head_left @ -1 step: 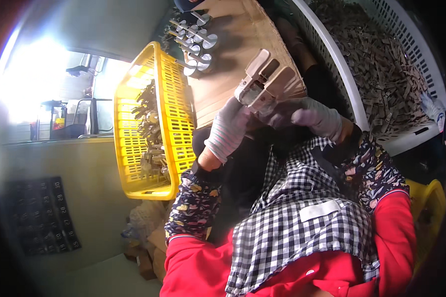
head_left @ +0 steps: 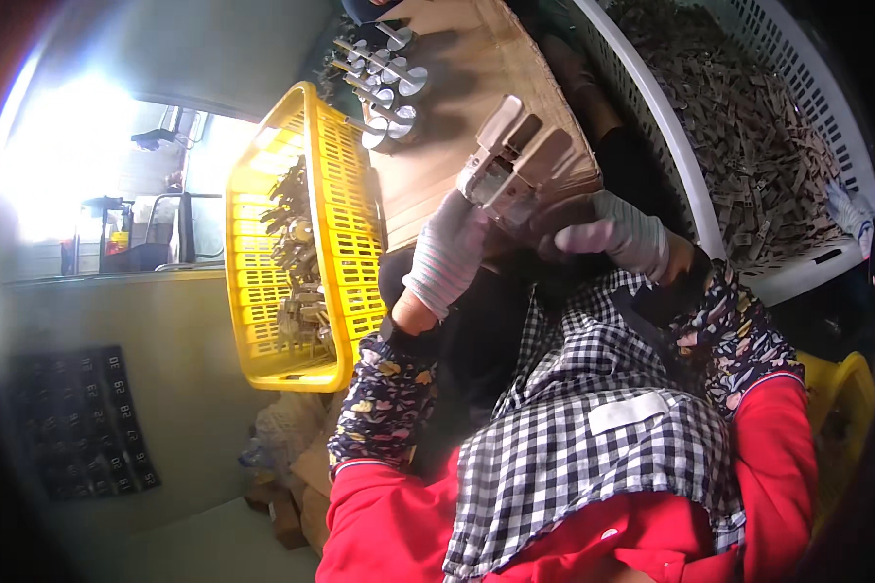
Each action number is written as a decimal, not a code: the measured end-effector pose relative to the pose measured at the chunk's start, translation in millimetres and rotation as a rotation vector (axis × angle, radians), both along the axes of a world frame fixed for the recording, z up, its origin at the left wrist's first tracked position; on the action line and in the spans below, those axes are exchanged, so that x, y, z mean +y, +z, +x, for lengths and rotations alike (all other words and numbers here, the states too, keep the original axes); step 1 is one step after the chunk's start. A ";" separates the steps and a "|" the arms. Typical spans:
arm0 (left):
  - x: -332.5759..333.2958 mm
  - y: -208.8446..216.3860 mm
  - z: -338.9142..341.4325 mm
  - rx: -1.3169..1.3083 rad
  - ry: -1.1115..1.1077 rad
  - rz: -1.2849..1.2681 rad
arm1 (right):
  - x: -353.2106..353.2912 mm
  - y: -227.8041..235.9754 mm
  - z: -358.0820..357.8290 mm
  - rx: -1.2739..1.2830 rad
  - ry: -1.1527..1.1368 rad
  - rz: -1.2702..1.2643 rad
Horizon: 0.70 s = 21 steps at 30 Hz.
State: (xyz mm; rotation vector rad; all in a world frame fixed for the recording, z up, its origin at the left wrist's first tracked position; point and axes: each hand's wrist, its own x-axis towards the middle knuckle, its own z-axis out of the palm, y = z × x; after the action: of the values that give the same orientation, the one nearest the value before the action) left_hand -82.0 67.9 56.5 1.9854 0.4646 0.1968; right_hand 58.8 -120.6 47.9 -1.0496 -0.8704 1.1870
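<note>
My left hand (head_left: 450, 251), in a pale striped glove, is closed around the base of a metal part with flat prongs (head_left: 517, 160). Its several broad prongs point up and to the right, over the near edge of the cardboard (head_left: 476, 63). Close to the lower right side of this part is my right hand (head_left: 620, 236), gloved the same way. Its thumb and fingers are bent toward each other; shadow hides their tips and anything between them. Farther back on the cardboard, at its left, stands a group of round-headed metal pieces with stems (head_left: 391, 87).
A yellow basket (head_left: 342, 233) to the left holds metal parts (head_left: 297, 243). At the right, a large white basket (head_left: 685, 185) contains many thin flat metal strips (head_left: 739, 136). Part of another yellow container (head_left: 851, 398) shows at the lower right. Boxes (head_left: 284, 515) lie lower left.
My right hand has shifted slightly left, its thumb lower beside the pronged part. The part in my left hand has moved a little to the left.
</note>
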 end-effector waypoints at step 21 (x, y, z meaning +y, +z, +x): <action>-63.1 11.9 -14.5 -0.371 0.235 -1.144 | 24.4 33.1 0.3 -0.097 -0.350 -0.110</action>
State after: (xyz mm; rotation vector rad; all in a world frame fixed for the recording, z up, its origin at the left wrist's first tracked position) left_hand -96.5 4.8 68.4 0.7520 0.4218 0.3417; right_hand 59.1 -96.2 81.0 -1.2986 -0.6663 0.9027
